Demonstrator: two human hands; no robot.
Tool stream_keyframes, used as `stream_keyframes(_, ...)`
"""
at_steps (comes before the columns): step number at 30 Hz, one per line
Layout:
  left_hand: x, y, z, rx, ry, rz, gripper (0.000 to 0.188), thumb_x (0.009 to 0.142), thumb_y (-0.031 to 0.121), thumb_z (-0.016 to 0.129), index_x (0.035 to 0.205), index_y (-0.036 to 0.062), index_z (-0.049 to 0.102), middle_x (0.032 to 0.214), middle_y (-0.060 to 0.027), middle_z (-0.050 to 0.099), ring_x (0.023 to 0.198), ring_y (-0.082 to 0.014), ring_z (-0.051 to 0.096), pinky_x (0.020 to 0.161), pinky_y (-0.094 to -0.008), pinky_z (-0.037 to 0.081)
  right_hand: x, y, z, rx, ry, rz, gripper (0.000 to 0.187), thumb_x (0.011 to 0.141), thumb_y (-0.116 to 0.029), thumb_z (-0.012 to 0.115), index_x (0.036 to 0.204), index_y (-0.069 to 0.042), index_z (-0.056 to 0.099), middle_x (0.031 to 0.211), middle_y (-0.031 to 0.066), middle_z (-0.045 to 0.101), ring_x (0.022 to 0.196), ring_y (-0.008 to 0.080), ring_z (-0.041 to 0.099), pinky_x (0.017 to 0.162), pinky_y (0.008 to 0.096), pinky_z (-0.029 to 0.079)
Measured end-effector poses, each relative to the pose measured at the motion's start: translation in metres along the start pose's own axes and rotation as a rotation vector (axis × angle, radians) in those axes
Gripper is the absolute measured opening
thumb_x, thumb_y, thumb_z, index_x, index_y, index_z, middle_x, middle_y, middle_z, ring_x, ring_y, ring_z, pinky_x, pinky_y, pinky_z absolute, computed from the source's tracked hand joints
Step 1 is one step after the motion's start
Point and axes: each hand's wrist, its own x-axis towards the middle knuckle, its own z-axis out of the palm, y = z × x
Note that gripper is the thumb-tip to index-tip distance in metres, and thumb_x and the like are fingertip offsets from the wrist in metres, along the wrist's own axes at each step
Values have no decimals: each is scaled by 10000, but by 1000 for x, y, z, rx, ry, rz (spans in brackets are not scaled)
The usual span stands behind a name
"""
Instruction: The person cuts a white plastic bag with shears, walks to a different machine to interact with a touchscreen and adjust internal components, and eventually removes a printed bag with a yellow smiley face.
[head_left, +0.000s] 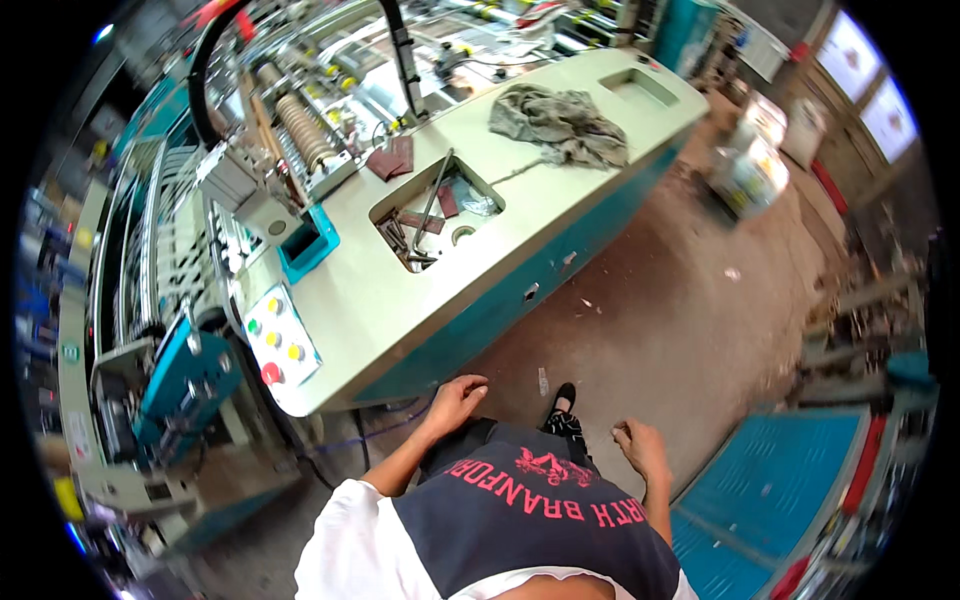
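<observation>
My left hand [458, 401] hangs in the air just off the near side of the machine's cream-topped cabinet [400, 330], loosely bent, with nothing seen in it. On the other side of my body, my right hand [642, 448] hangs over the floor with relaxed, part-curled fingers and nothing visible in it. Neither hand touches the machine. A recessed tray [472, 237] in the cabinet top holds a long metal rod [432, 205], dark red pieces, a ring and small metal parts. Beyond it lies a crumpled grey rag [560, 125].
A button panel [282, 335] with green, yellow and red buttons sits at the cabinet's near left end. Rollers [300, 125] fill the machine behind. Blue-green panels [760, 490] stand at lower right. White sacks [750, 170] rest on the floor [660, 310] at far right.
</observation>
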Motion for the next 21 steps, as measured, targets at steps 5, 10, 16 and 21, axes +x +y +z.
stream_keyframes(5, -18, 47, 28, -2, 380, -62, 224, 876, 159, 593, 1050, 25, 634, 965, -146, 649, 857, -270, 641, 740, -339, 497, 117, 8, -88, -171, -135, -236, 214, 842, -217, 609, 951, -36, 643, 849, 165, 670, 804, 330, 649, 715, 403, 494)
stream_keyframes(10, -42, 95, -15, 261, 1072, 37, 193, 844, 81, 612, 1030, 29, 625, 894, -133, 608, 819, -297, 591, 735, -374, 469, 198, -16, -150, -158, -26, -413, 176, 850, -164, 612, 962, -28, 619, 836, 182, 657, 787, 335, 645, 711, 389, 494)
stream_keyframes(16, -71, 82, -124, 729, 1536, -87, 285, 843, 116, 620, 1116, 40, 590, 1079, -141, 543, 1015, -314, 494, 856, -395, 401, 290, -62, -171, 315, 185, -353, 287, 932, -205, 567, 1178, -58, 544, 1071, 48, 605, 934, 173, 625, 695, 274, 484)
stream_keyframes(21, -61, 54, -176, 1072, 1361, -314, 393, 851, 278, 625, 1170, 55, 570, 1144, -128, 534, 1086, -298, 469, 943, -435, 328, 407, -54, -192, 868, 424, -221, 418, 947, -312, 535, 1278, -67, 462, 1141, 102, 584, 1023, 216, 583, 744, 315, 482)
